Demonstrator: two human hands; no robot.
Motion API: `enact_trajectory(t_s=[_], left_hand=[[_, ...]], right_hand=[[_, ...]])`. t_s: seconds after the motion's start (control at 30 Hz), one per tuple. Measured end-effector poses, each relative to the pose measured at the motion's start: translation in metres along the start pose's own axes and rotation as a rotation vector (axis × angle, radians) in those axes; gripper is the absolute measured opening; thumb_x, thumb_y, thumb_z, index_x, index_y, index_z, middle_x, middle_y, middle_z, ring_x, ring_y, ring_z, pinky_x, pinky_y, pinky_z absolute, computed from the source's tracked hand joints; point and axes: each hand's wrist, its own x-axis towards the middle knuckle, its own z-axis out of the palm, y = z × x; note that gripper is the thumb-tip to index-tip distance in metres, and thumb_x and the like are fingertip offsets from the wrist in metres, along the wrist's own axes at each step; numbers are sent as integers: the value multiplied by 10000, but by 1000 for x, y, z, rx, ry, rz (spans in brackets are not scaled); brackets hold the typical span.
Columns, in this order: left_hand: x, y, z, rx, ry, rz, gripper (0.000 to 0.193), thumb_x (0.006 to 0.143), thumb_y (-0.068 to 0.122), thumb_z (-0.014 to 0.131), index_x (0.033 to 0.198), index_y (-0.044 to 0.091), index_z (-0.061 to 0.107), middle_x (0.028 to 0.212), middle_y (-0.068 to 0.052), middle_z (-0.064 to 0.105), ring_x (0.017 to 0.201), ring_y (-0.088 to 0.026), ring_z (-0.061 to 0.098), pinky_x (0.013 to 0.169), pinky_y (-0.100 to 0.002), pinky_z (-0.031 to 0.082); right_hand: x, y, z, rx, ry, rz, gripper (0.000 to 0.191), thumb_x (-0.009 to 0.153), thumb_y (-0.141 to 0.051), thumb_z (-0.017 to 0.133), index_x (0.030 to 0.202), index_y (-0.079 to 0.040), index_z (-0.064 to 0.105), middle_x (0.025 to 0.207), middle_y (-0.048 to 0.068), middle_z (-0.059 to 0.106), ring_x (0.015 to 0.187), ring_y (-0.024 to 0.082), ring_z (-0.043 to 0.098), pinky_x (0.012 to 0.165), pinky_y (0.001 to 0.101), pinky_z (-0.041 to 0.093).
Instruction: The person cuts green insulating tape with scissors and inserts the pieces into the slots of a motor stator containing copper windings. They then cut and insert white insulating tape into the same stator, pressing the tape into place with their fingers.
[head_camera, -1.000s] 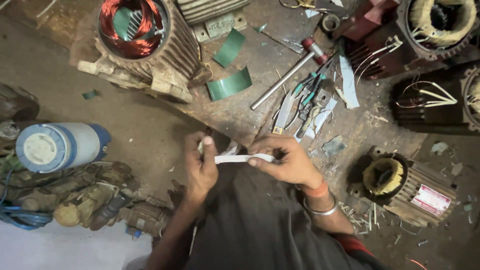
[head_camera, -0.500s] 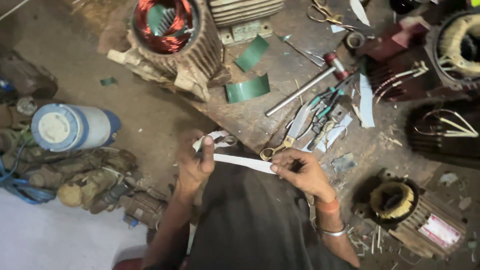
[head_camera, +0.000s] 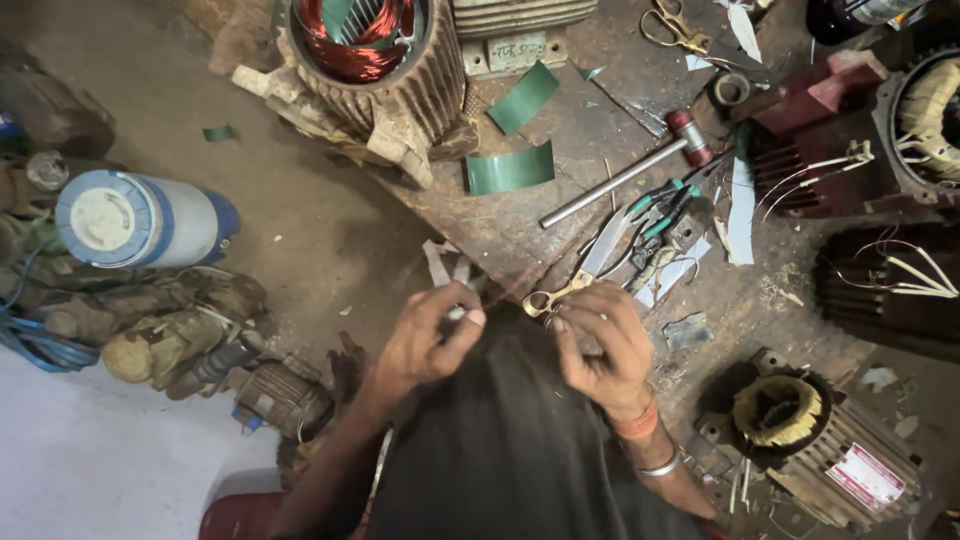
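L hand (head_camera: 425, 345) pinches paper strips (head_camera: 447, 268), R hand (head_camera: 600, 345) by scissors (head_camera: 585, 272)

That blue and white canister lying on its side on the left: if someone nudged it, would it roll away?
Probably a little: the canister is round and lies on its side. The dirty clutter beside it would likely stop it soon. Its weight cannot be judged, since its contents are hidden.

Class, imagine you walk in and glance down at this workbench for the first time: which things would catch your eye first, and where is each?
The open motor housing with bright copper-red windings at the top centre stands out first. Low in the middle, the left hand pinches pale paper strips, while the right hand sits by brass-handled scissors. At the left lies a white and blue cylindrical container on its side.
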Motion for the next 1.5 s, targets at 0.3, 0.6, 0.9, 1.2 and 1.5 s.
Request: enact_trajectory(t_s=[0.3, 0.6, 0.9, 1.2, 1.5], left_hand=[[-5, -10, 6, -377, -303, -217, 186, 961, 198, 581, 894, 31, 625, 708, -44, 620, 647, -108, 560, 603, -286, 437], [-1, -15, 4, -243, -234, -124, 169, 939, 151, 656, 865, 3, 688, 687, -57, 606, 607, -124, 545, 585, -300, 428], [0, -24, 6, -319, -324, -207, 283, 1002, 218, 592, 857, 8, 714, 748, -40, 704, 717, -122, 653, 702, -301, 502], [-22, -48, 21, -623, -334, -555, 308, 1046, 238, 549, 993, 15, 754, 612, 29, 504, 544, -56, 441, 534, -231, 366], [-9, -8, 23, -244, -54, -192, 216, 998, 152, 649, 1063, -11, 775, 677, -11, 652, 615, -47, 550, 559, -239, 452]], right_hand=[[-6, 0, 19, 113, -202, 1, 179, 821, -20, 783, 995, -25, 745, 938, 105, 706, 817, 253, 687, 730, 352, 552], [-25, 17, 27, 265, -240, 24, 159, 814, -30, 821, 955, -33, 746, 867, 80, 700, 698, 186, 690, 615, 296, 539], [-30, 17, 41, 107, -66, 171, 182, 793, -34, 838, 956, -25, 758, 800, 78, 668, 633, 169, 626, 566, 283, 486], [-28, 19, 47, 124, 31, 286, 204, 772, -80, 893, 940, -43, 782, 755, 45, 634, 606, 120, 585, 542, 259, 438], [-27, 46, 29, 47, 134, 332, 119, 807, -18, 798, 920, -56, 808, 753, 15, 677, 603, 78, 541, 534, 246, 386]])
